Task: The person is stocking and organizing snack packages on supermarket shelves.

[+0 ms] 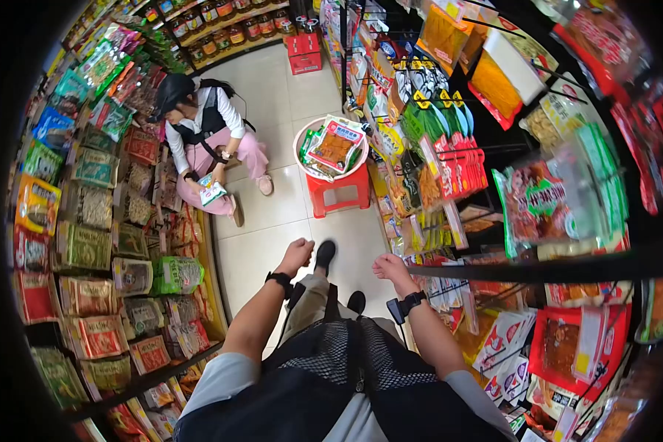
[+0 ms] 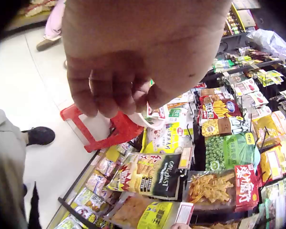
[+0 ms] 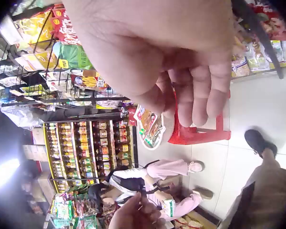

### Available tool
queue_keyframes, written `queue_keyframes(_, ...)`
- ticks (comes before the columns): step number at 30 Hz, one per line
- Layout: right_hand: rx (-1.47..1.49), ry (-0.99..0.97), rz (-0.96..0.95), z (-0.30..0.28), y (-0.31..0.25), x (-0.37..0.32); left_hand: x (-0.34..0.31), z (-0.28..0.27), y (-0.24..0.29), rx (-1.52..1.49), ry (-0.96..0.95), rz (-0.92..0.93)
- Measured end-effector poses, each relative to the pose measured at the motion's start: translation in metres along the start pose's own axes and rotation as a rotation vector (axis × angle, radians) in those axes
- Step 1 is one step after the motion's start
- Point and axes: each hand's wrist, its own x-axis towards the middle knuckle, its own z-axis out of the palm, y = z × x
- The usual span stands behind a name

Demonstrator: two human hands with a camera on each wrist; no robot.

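Left hand (image 1: pixel 296 255) and right hand (image 1: pixel 393 268): positioned above the floor (image 1: pixel 252 274), fingers loosely curled. Round white container (image 1: pixel 301 152): located ahead on the red stool (image 1: pixel 316 200), loaded with packaged snacks (image 1: pixel 338 144), beside the hanging packs (image 1: pixel 460 162). Obstruction: a crouching person (image 1: pixel 215 118) occupies the floor's left side, gripping a small packet (image 1: pixel 212 191), near shelved packets (image 1: pixel 98 336). A red carton (image 1: pixel 303 55) stands farther back.

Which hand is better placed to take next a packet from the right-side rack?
Probably the right hand: it appears empty and is nearer to those packets. The left hand also appears empty, but is farther from them.
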Motion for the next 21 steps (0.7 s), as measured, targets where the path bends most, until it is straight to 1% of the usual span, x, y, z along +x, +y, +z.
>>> queue_keyframes(4, 0.046, 0.024, 0.041, 0.013, -0.045, 0.066, 0.102, -0.004, 0.053, 0.027, 0.074, -0.005)
queue_keyframes(8, 0.102, 0.071, 0.062, 0.030, -0.095, 0.155, 0.230, -0.020, 0.078, 0.214, 0.264, 0.234)
queue_keyframes(9, 0.091, 0.066, 0.076, 0.033, -0.102, 0.181, 0.255, -0.025, 0.094, 0.326, 0.334, 0.185)
queue_keyframes(11, 0.053, 0.080, 0.119, 0.041, -0.115, 0.218, 0.306, -0.041, 0.102, 0.480, 0.470, 0.288)
queue_keyframes(13, 0.016, 0.115, 0.143, 0.051, -0.132, 0.260, 0.342, -0.049, 0.116, 0.434, 0.459, 0.208)
queue_keyframes(14, 0.026, 0.111, 0.152, 0.052, -0.139, 0.279, 0.364, -0.054, 0.110, 0.301, 0.445, 0.173)
queue_keyframes(16, 0.058, 0.102, 0.171, 0.050, -0.135, 0.315, 0.387, -0.060, 0.112, 0.366, 0.409, 0.108)
queue_keyframes(18, 0.060, 0.142, 0.213, 0.051, -0.128, 0.337, 0.401, -0.065, 0.115, 0.481, 0.369, 0.035)
queue_keyframes(21, 0.095, 0.142, 0.289, 0.054, -0.130, 0.352, 0.409, -0.071, 0.122, 0.503, 0.276, -0.021)
